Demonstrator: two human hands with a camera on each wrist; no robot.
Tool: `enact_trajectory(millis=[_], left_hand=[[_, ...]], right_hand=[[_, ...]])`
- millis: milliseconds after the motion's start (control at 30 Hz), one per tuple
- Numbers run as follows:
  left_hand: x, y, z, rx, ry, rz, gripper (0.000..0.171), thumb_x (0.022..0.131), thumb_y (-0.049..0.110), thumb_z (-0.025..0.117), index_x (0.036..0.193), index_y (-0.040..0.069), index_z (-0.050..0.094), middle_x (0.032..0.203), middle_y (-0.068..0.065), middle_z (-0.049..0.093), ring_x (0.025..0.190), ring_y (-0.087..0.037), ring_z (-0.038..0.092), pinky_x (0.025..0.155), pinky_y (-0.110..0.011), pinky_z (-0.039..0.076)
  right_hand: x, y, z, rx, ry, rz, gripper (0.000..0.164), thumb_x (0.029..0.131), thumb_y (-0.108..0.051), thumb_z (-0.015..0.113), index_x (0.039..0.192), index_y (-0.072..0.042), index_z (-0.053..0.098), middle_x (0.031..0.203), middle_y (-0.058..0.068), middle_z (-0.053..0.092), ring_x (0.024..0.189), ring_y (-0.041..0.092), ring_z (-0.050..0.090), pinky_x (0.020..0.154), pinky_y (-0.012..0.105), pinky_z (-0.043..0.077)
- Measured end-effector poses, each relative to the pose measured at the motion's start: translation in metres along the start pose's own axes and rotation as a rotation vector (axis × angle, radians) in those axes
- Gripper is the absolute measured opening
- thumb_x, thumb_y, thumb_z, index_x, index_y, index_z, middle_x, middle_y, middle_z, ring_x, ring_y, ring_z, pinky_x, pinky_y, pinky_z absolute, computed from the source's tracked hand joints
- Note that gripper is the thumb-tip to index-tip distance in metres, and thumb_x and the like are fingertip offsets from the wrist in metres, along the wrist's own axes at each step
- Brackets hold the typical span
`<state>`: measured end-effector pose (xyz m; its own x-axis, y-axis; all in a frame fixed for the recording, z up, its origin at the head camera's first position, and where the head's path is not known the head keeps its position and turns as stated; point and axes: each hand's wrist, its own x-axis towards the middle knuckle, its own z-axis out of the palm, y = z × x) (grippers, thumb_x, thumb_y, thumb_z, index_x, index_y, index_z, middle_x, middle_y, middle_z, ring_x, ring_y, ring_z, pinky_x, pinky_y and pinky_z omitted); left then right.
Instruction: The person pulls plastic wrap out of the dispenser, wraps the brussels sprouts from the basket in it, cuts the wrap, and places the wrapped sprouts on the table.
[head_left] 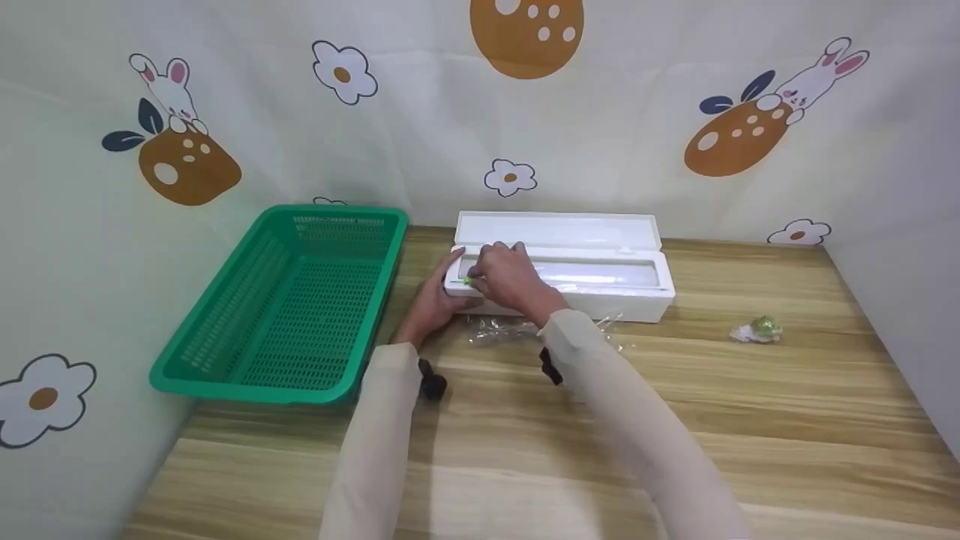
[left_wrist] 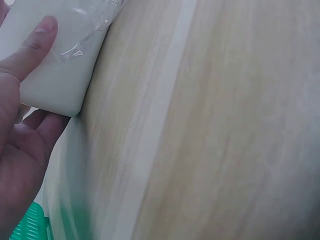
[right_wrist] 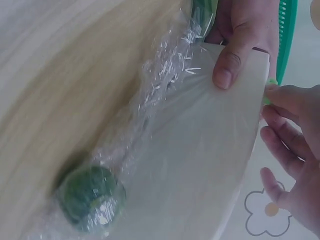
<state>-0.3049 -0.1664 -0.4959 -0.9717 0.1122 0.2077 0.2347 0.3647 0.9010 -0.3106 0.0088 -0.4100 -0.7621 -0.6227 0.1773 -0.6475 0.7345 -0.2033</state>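
Observation:
A white cling film dispenser (head_left: 630, 304) stands at the back of the table, lid raised, a film roll (head_left: 600, 271) inside. My left hand (head_left: 437, 304) grips its left end, thumb across the front face (left_wrist: 37, 42) and fingers round the end. Above the same end, my right hand (head_left: 510, 277) pinches a small green slide cutter (head_left: 467, 280) on the front rim, the other fingers loosely bent. Clear film (head_left: 499, 330) hangs crumpled down the front. Seen from the right wrist, a round green thing (right_wrist: 92, 200) lies under the film.
To the left is a green plastic basket (head_left: 367, 345) with slotted walls. On the right of the wooden table (head_left: 750, 427) lies a small green thing (head_left: 766, 328) wrapped in clear film. Patterned cloth walls (head_left: 420, 112) close off the back and sides.

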Motion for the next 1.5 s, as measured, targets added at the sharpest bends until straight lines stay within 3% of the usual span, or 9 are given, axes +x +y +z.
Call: enact_trajectory(millis=[300, 567, 867, 1233, 1367, 1500], left_hand=[[-0.001, 0.003, -0.001, -0.007, -0.019, -0.058, 0.096, 0.076, 0.011, 0.087, 0.156, 0.020, 0.035, 0.163, -0.013, 0.034, 0.147, -0.029, 0.037, 0.125, -0.041, 0.026], [-0.001, 0.002, -0.002, -0.026, -0.023, -0.067, 0.099, 0.075, 0.011, 0.088, 0.157, 0.021, 0.033, 0.162, -0.015, 0.035, 0.145, -0.031, 0.039, 0.126, -0.043, 0.024], [0.001, 0.000, -0.001, -0.037, -0.041, -0.051, 0.098, 0.077, 0.009, 0.086, 0.157, 0.016, 0.031, 0.157, -0.018, 0.041, 0.140, -0.033, 0.045, 0.124, -0.044, 0.028], [-0.001, 0.001, -0.003, -0.019, -0.045, -0.062, 0.100, 0.077, 0.011, 0.086, 0.158, 0.018, 0.029, 0.161, -0.016, 0.035, 0.146, -0.032, 0.039, 0.126, -0.044, 0.023], [-0.002, 0.002, -0.002, -0.023, -0.053, -0.066, 0.100, 0.077, 0.011, 0.086, 0.158, 0.019, 0.028, 0.162, -0.015, 0.035, 0.146, -0.032, 0.038, 0.126, -0.044, 0.023], [-0.001, 0.002, -0.001, -0.018, -0.056, -0.065, 0.099, 0.077, 0.013, 0.086, 0.158, 0.020, 0.029, 0.162, -0.015, 0.035, 0.145, -0.032, 0.040, 0.126, -0.045, 0.023]], right_hand=[[-0.022, 0.023, -0.015, -0.028, -0.036, 0.005, 0.019, 0.094, -0.025, 0.069, 0.107, -0.014, 0.079, 0.103, 0.011, 0.074, 0.096, 0.030, 0.062, 0.088, 0.049, 0.045], [-0.048, 0.047, -0.025, -0.030, -0.022, -0.007, 0.019, 0.096, -0.022, 0.067, 0.102, -0.009, 0.079, 0.098, 0.013, 0.071, 0.093, 0.031, 0.059, 0.088, 0.050, 0.045], [-0.080, 0.081, -0.042, -0.094, -0.003, -0.055, 0.014, 0.092, -0.017, 0.070, 0.084, -0.007, 0.076, 0.090, 0.015, 0.072, 0.086, 0.034, 0.061, 0.077, 0.052, 0.046], [-0.119, 0.127, -0.060, -0.100, -0.007, -0.034, 0.006, 0.088, -0.007, 0.072, 0.085, -0.003, 0.076, 0.083, 0.015, 0.070, 0.082, 0.034, 0.060, 0.075, 0.053, 0.047], [-0.128, 0.136, -0.065, -0.094, -0.025, -0.036, 0.006, 0.088, -0.005, 0.072, 0.087, -0.002, 0.077, 0.083, 0.015, 0.070, 0.081, 0.032, 0.060, 0.071, 0.045, 0.044], [-0.137, 0.144, -0.073, -0.116, -0.057, -0.013, 0.008, 0.087, -0.003, 0.072, 0.080, -0.002, 0.075, 0.081, 0.013, 0.069, 0.076, 0.029, 0.056, 0.065, 0.035, 0.032]])
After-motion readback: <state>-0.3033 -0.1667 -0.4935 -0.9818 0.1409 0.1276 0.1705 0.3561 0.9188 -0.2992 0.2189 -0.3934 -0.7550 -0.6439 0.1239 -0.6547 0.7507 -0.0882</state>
